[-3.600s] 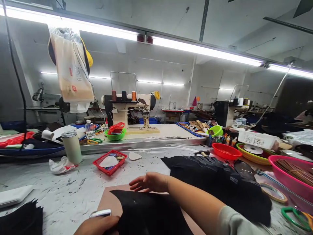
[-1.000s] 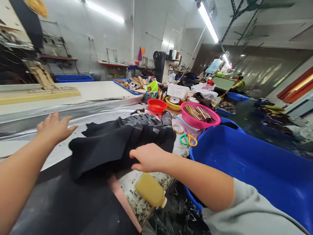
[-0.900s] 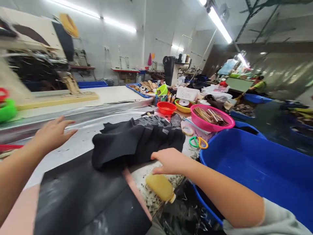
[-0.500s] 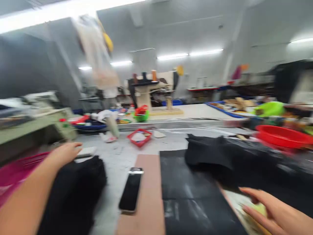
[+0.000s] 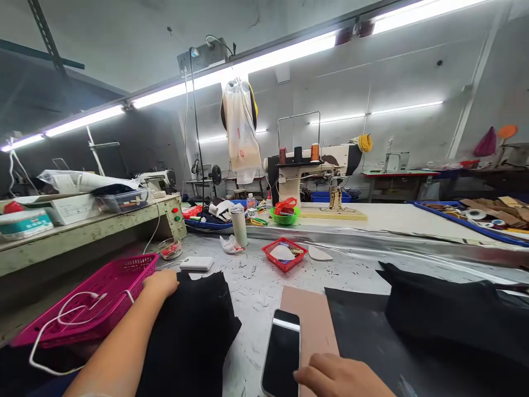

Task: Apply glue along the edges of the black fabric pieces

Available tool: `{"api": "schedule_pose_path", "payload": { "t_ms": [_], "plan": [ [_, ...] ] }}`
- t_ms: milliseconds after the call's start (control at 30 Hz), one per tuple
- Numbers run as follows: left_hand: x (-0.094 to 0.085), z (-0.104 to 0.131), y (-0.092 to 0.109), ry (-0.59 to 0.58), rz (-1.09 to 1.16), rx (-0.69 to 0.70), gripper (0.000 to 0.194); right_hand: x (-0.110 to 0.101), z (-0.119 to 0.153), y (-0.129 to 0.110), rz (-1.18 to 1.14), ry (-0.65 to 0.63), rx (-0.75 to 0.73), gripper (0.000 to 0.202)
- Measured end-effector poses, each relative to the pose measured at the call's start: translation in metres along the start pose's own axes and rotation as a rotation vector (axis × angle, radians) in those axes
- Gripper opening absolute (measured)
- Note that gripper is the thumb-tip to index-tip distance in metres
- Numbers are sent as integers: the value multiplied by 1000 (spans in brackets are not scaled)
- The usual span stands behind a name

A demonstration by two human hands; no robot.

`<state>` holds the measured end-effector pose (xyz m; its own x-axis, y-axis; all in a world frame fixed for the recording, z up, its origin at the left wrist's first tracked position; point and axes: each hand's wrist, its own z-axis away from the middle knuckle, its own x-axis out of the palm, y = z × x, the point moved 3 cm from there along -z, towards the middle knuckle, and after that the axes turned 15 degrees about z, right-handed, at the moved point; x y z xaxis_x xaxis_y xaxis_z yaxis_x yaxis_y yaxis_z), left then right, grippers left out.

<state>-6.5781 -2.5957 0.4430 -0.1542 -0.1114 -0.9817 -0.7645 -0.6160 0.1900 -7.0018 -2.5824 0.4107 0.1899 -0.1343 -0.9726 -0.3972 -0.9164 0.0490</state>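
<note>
At the left, my left hand [image 5: 162, 283] is closed at the far left edge of a dark stack of black cloth [image 5: 185, 336]; its fingertips are hidden. My right hand [image 5: 341, 377] hovers low in the middle with loosely bent fingers and nothing visible in them. One fingertip is at the right edge of a smartphone [image 5: 281, 353] with a dark screen; I cannot tell whether it touches. The phone lies partly on a pinkish-brown sheet [image 5: 309, 311]. Right of that sheet are a flat black sheet [image 5: 359, 320] and a bunched black piece [image 5: 446, 314].
A magenta basket [image 5: 136, 267] with a white cable stands left of my forearm. Farther back are a white power bank [image 5: 196, 263], a pale bottle [image 5: 238, 226], a red tray [image 5: 285, 269] and a green bowl [image 5: 285, 218]. A sewing machine [image 5: 289, 187] stands behind them.
My view has swung left. My right hand has moved from beside the black sheets to the phone. My left hand's stretched fingers have come down onto the black cloth's edge.
</note>
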Motion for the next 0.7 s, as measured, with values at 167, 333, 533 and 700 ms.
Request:
{"api": "schedule_pose_path", "payload": {
  "t_ms": [167, 333, 533, 700],
  "plan": [
    [39, -15, 47, -192, 52, 180, 25, -4, -81, -50, -87, 249, -107, 16],
    [65, -25, 72, -266, 100, 221, 25, 24, -143, -79, -16, 166, -64, 16],
    [61, -31, 70, -157, 216, 226, 24, 46, -147, -82, 60, 132, -109, 13],
    [35, -19, 66, 13, 340, 211, 18, 47, -134, -80, -73, -42, -63, 48]
  ]
}}
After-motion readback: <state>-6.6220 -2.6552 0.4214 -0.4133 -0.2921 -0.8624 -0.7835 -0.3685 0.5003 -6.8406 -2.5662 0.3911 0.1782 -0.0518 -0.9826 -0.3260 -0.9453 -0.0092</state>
